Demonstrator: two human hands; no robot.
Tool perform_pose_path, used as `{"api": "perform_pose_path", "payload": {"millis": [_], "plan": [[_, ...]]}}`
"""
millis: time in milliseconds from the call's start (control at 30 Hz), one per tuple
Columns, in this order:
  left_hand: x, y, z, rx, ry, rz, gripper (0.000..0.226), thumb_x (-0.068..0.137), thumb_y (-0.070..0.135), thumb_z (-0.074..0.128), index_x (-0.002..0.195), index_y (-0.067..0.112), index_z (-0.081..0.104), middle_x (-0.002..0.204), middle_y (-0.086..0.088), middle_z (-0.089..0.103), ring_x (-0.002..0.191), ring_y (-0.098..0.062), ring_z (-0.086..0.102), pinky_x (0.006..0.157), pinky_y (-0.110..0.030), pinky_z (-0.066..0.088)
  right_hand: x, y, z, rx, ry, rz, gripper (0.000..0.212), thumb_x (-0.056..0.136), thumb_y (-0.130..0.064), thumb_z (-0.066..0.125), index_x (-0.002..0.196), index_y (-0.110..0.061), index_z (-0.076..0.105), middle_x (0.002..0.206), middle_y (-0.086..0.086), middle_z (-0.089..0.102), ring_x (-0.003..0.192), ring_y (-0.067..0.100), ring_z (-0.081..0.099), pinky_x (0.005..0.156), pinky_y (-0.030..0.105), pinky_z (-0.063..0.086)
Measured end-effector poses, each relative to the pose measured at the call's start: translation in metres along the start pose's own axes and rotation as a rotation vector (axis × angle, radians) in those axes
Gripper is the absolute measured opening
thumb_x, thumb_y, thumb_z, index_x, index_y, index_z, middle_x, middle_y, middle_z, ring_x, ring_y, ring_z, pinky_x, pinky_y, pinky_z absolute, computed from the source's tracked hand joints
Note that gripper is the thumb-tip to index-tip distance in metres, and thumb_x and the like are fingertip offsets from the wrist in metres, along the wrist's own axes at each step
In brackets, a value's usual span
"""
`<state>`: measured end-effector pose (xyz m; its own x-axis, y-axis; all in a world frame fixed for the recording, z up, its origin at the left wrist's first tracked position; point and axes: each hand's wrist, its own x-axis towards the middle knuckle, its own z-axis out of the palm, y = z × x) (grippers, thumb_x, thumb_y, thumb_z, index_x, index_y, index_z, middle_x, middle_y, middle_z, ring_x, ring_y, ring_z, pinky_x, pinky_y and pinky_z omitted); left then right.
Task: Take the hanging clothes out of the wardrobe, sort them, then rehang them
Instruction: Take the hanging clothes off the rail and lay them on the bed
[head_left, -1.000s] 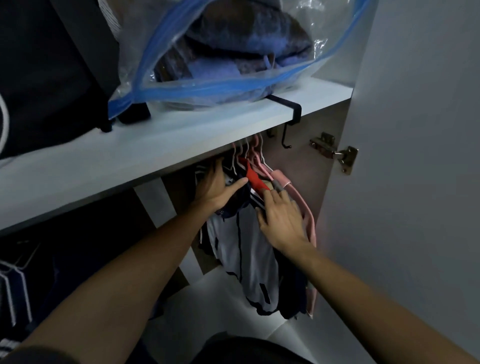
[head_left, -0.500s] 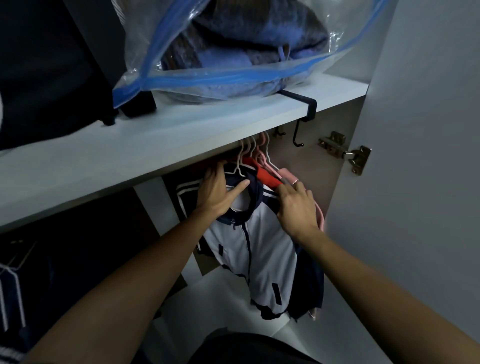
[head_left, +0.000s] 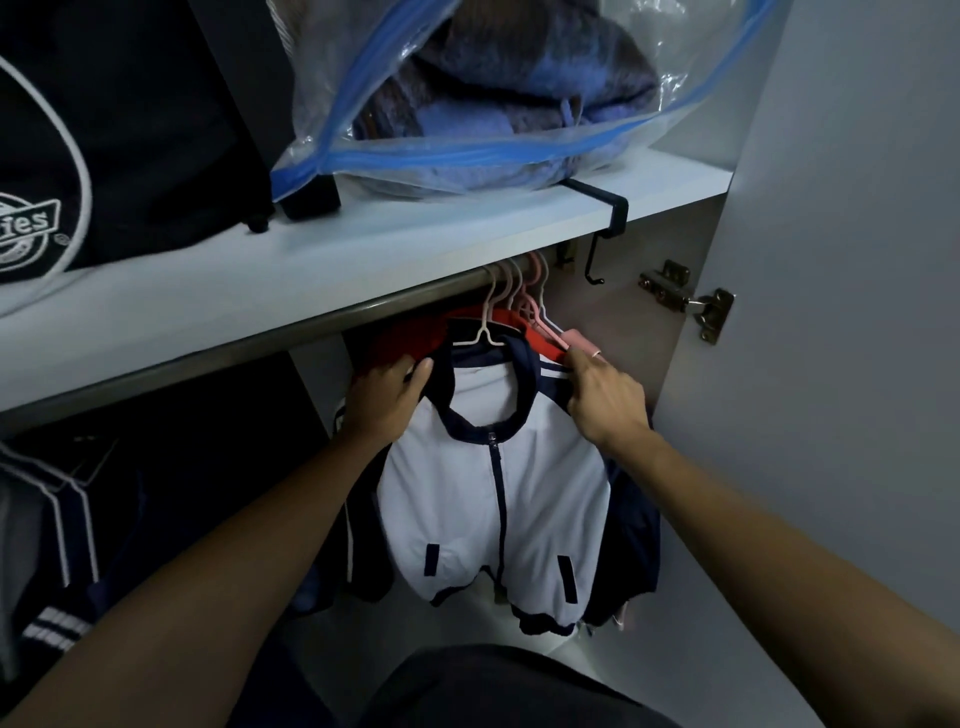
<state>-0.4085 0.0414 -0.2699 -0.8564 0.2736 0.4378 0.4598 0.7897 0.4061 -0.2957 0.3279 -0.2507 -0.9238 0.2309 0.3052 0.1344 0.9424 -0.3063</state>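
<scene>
The left hand (head_left: 387, 400) grips the left shoulder of a white zip-front jacket with navy collar and sleeves (head_left: 493, 499); the right hand (head_left: 605, 400) pinches its right shoulder, fingers curled round the fabric. The jacket hangs from a white plastic hanger (head_left: 485, 325) on the metal rail (head_left: 311, 325), just under the white shelf (head_left: 363, 244). A red garment (head_left: 410, 338) crowds close behind; the open grey wardrobe door (head_left: 857, 312) stands near on the right.
</scene>
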Motion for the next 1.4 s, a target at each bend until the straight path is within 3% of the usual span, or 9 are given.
{"api": "perform_pose_path", "payload": {"millis": [100,200,367,500,600,800,1000,1167,1400], "plan": [[-0.014,-0.010,-0.008,0.015,0.030,-0.030,0.048,0.102,0.055,0.040,0.087,0.013,0.058,0.089,-0.013,0.074,0.083,-0.042,0.069,0.068,-0.041,0.052,0.002,0.005,-0.001,0.137,-0.012,-0.028,0.005,0.102,-0.018,0.047,0.107,-0.017,0.049,0.103,0.013,0.064,0.088,0.040,0.060,0.069,0.040,0.039],[-0.015,-0.005,-0.015,0.017,0.068,-0.036,0.049,0.101,0.047,0.034,0.091,0.008,0.062,0.091,-0.019,0.074,0.080,-0.046,0.068,0.072,-0.045,0.052,0.006,0.004,-0.005,0.233,-0.011,0.026,0.017,0.106,-0.035,0.050,0.102,-0.019,0.056,0.095,0.007,0.066,0.087,0.037,0.062,0.067,0.038,0.040],[-0.008,0.006,-0.024,0.062,0.215,0.012,0.041,0.103,0.034,0.037,0.088,0.006,0.064,0.076,-0.021,0.071,0.068,-0.047,0.066,0.070,-0.045,0.046,0.013,-0.004,-0.015,0.168,0.101,-0.007,0.023,0.108,-0.035,0.048,0.100,-0.015,0.057,0.091,0.012,0.069,0.083,0.041,0.062,0.063,0.041,0.043],[-0.009,0.008,-0.033,0.097,0.217,0.022,0.052,0.102,0.044,0.025,0.090,0.010,0.063,0.078,-0.018,0.071,0.069,-0.045,0.066,0.069,-0.045,0.048,0.009,-0.010,-0.031,0.128,0.133,-0.018,0.025,0.109,-0.033,0.048,0.097,-0.012,0.055,0.091,0.012,0.067,0.081,0.040,0.060,0.062,0.038,0.034],[-0.023,0.012,-0.036,0.020,0.209,0.034,0.048,0.104,0.047,0.032,0.085,0.012,0.058,0.078,-0.015,0.070,0.072,-0.043,0.067,0.067,-0.043,0.050,-0.004,-0.010,-0.038,0.125,0.131,-0.038,0.022,0.108,-0.034,0.048,0.105,-0.015,0.059,0.093,0.011,0.070,0.081,0.039,0.063,0.061,0.038,0.038],[-0.069,0.036,-0.038,-0.069,0.096,-0.001,0.047,0.102,0.062,0.045,0.071,0.029,0.034,0.069,0.007,0.057,0.072,-0.027,0.063,0.074,-0.046,0.053,-0.053,-0.001,-0.057,0.215,-0.064,0.015,0.014,0.105,-0.033,0.056,0.108,-0.020,0.060,0.099,0.014,0.071,0.090,0.042,0.066,0.070,0.042,0.049],[-0.116,0.075,-0.050,-0.175,0.020,0.016,0.052,0.104,0.057,0.049,0.067,0.023,0.035,0.060,0.008,0.049,0.062,-0.022,0.054,0.066,-0.048,0.051,-0.110,0.023,-0.087,0.289,-0.266,0.063,0.018,0.105,-0.035,0.053,0.094,-0.021,0.054,0.094,0.009,0.067,0.087,0.035,0.062,0.072,0.044,0.051],[-0.153,0.117,-0.068,-0.165,0.032,0.061,0.050,0.104,0.052,0.052,0.066,0.024,0.035,0.058,0.005,0.046,0.057,-0.020,0.050,0.057,-0.044,0.047,-0.160,0.045,-0.113,0.343,-0.281,0.041,0.032,0.102,-0.052,0.053,0.084,-0.026,0.049,0.083,0.001,0.065,0.079,0.031,0.062,0.072,0.044,0.054],[-0.200,0.169,-0.073,-0.163,-0.027,0.150,0.052,0.105,0.046,0.055,0.064,0.021,0.036,0.056,0.010,0.042,0.050,-0.015,0.043,0.049,-0.039,0.039,-0.246,0.070,-0.138,0.372,-0.097,0.115,0.063,0.085,-0.087,0.042,0.076,-0.025,0.050,0.065,-0.007,0.059,0.062,0.017,0.058,0.060,0.035,0.048]]}}
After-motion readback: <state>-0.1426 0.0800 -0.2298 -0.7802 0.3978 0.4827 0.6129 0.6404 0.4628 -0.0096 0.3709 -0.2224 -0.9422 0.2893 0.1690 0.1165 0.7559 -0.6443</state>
